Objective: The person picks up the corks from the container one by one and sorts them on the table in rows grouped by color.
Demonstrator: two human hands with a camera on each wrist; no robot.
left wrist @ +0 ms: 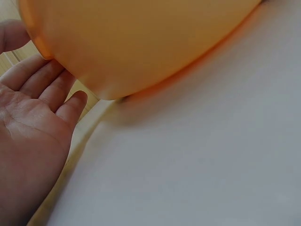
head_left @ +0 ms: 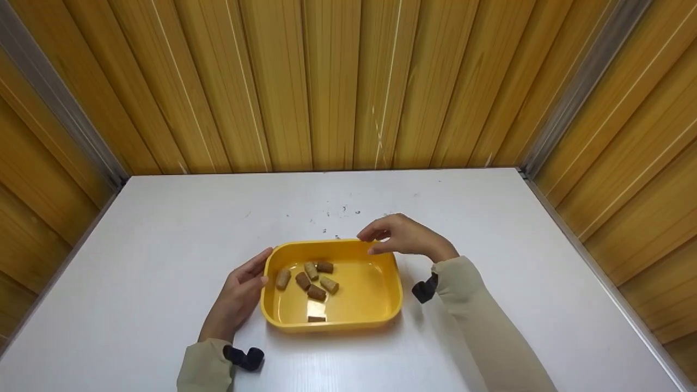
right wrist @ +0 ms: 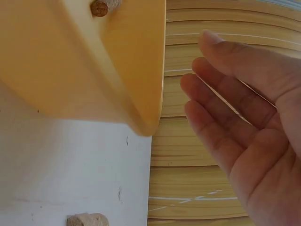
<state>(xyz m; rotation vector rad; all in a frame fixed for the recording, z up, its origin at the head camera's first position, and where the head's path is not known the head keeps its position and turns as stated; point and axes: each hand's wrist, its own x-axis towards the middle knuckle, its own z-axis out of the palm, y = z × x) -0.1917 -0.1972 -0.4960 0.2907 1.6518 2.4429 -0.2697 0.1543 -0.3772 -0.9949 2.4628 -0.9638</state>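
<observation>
A yellow rectangular tray (head_left: 364,296) sits in front of me, with several short cork stoppers (head_left: 329,284), some light and some dark brown, mostly in its left half. My left hand (head_left: 239,296) holds the tray's left end, its thumb at the rim and its fingers along the outer wall. Over the far right rim hovers my right hand (head_left: 405,237), fingers loosely bent and nothing between them. The right wrist view shows that hand's fingertips (right wrist: 190,82) apart from the tray. Another cork (right wrist: 88,220) lies on the table outside the tray in that view.
The white table (head_left: 179,228) carries small dark specks beyond the tray. Wood-patterned panels (head_left: 332,81) stand along the back and both sides, with grey metal strips at the corners. Black wrist devices (head_left: 245,358) are strapped over both sleeves.
</observation>
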